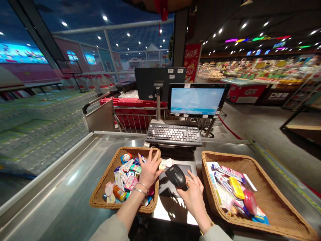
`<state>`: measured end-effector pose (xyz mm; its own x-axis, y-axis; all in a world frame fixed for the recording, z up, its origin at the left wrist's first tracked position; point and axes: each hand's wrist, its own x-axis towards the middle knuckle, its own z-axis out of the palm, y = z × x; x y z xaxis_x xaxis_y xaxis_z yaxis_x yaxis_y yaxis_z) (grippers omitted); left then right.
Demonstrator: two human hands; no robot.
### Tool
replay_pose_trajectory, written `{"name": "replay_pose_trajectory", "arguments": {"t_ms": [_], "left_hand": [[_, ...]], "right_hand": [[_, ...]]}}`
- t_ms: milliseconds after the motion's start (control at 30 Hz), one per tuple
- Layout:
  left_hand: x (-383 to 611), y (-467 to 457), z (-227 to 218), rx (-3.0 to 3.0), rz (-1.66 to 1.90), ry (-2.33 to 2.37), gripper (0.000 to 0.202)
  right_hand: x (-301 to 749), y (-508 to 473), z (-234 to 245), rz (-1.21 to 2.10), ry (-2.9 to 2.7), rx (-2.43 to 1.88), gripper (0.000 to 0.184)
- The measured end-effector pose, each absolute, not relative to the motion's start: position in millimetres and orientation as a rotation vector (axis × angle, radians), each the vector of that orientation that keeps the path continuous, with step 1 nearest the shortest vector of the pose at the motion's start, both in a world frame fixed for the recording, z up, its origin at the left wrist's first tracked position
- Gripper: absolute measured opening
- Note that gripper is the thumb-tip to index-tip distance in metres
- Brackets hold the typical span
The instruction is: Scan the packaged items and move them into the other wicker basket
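My left hand reaches over the right side of the left wicker basket, its fingers spread and nothing seen in them. Small packaged goods fill that basket, among them an orange bottle and a pink package. In my right hand is a black barcode scanner, its head pointing up and left between the two baskets. Below the scanner lies a bright white surface with a dark plate. A small pale pink-and-white item rests just behind the scanner; I cannot make out what it is.
To the right stands another wicker basket holding a yellow pack and a round red container. A keyboard and lit monitor are behind the metal counter. Shopping carts stand beyond.
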<state>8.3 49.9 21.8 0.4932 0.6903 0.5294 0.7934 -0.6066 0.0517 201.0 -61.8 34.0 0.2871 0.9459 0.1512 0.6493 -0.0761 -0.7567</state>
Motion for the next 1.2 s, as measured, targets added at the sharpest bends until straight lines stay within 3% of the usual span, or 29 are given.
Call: {"name": "replay_pose_trajectory", "arguments": {"t_ms": [1200], "left_hand": [[49.2, 65.2, 22.0, -2.578, -0.929, -1.055, 0.04]], "right_hand": [[243.0, -64.6, 24.0, 0.292, -1.268, -1.893, 0.025]]}}
